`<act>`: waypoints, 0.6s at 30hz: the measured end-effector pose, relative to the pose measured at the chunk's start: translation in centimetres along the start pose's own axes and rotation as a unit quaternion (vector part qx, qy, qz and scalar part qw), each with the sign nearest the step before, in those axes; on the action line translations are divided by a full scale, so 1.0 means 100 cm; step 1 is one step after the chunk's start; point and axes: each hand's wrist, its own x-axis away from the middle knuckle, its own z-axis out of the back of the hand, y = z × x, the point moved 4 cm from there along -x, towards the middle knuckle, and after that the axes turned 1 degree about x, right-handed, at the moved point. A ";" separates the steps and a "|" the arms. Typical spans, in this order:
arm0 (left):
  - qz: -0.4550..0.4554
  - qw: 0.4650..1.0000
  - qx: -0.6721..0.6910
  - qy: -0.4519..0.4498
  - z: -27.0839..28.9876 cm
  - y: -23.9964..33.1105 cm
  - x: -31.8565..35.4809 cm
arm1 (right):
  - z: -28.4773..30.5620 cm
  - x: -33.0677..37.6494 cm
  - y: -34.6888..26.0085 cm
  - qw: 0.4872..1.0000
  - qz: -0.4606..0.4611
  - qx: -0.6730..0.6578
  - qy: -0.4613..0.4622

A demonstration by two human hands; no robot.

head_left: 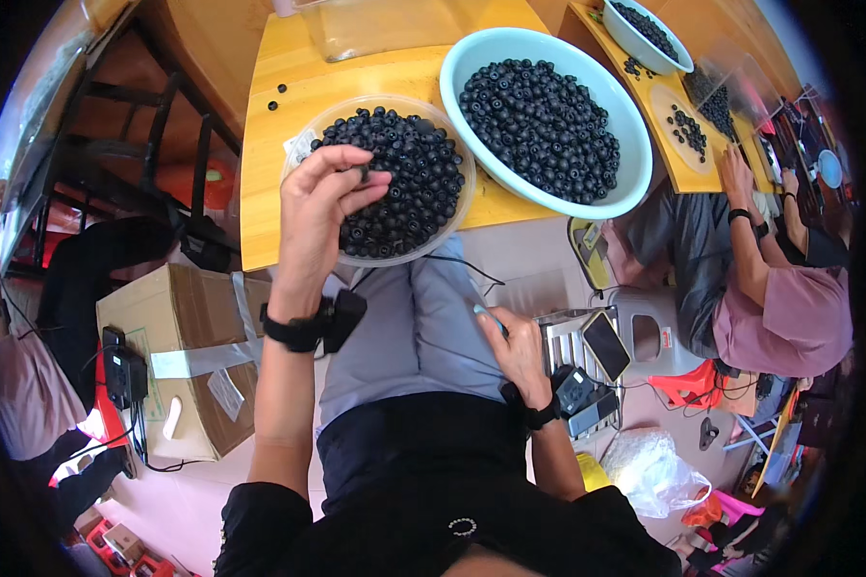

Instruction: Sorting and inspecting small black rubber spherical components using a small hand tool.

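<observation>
bare wood (269, 183) left of the clear bowl (462, 197) lies open; blue basin (635, 130) crowds its right.

A small hand-sorting workshop; bowls of dark beads (539, 115) crowd the wooden table (260, 163) beyond the left hand (322, 216). A cardboard box (188, 356) sits left of it; another worker (770, 288) sorts well off right.

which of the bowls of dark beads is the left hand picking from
The clear plastic bowl nearest the person, under the left hand. The pale blue bowl beside it is bigger and untouched; the third sits on the far table.
</observation>
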 end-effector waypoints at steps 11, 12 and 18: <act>0.215 0.910 0.315 -0.165 -0.059 -0.077 0.080 | 0.040 -0.015 -0.028 0.998 0.003 -0.036 0.059; 0.239 0.907 0.316 -0.141 -0.059 -0.084 0.083 | 0.043 -0.015 -0.034 0.996 0.016 -0.050 0.065; 0.268 0.894 0.334 -0.132 -0.060 -0.094 0.084 | 0.059 -0.011 -0.065 0.994 0.066 -0.059 0.070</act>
